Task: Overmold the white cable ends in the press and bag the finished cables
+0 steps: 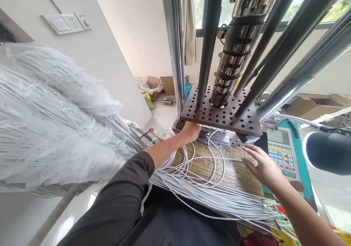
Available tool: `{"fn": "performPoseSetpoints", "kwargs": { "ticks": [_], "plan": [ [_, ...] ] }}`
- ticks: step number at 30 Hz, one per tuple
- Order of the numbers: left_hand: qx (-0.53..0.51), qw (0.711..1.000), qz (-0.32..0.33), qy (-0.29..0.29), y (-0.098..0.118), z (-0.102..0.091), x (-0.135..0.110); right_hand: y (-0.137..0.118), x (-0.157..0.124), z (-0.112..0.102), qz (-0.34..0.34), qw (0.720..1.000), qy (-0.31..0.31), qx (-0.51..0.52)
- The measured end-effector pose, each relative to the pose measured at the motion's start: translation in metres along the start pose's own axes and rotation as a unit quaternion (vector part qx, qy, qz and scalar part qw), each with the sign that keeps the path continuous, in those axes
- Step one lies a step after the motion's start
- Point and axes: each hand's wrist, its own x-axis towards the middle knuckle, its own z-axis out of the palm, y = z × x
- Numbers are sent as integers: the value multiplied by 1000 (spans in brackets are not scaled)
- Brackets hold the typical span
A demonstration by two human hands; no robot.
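My left hand [192, 132] reaches under the left edge of a dark perforated metal plate [216, 116]. The plate hides its fingers, so I cannot see whether it grips anything. Beneath the plate, a metal mould [215, 132] lies with a white cable [212, 149] leading out of it. To the right, my right hand [264, 167] hovers by the table's right edge, fingers stretched out and apart. A cable end comes up to its thumb tip, and I see no grip on it. A thick bundle of white cables [208, 198] lies across the table in front of me.
Steel columns [178, 48] and dark rods stand around the press. On the right are a teal control panel [282, 147], red-handled scissors [270, 122] and a black round lamp head [329, 152]. Plastic-wrapped cable bundles [55, 121] hang at left. Cardboard boxes [318, 105] sit behind.
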Motion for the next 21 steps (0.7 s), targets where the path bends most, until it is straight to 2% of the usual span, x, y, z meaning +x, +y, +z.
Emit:
{"fn": "performPoseSetpoints", "kwargs": {
  "ticks": [4,6,8,10,12,15,18,21],
  "plan": [
    [78,996,5,-32,3,-10,-3,5,3,-2,7,1000,-19,-10],
    [125,992,21,-1,9,-16,-11,12,-5,-10,43,999,-23,-16],
    [158,985,34,60,19,-18,-22,16,-19,-20,98,994,-34,-17],
    [141,984,53,97,37,-13,-34,17,-31,-26,151,987,-58,-10],
    [94,987,109,70,63,0,-41,13,-36,-23,174,981,-83,7],
    [61,977,205,-22,106,29,-41,4,-27,-6,164,981,-105,17],
    [81,979,181,-51,137,59,-31,-2,-10,7,161,978,-133,8],
    [80,981,151,-95,149,77,-21,-5,-3,5,134,979,-156,4]
  ]
}}
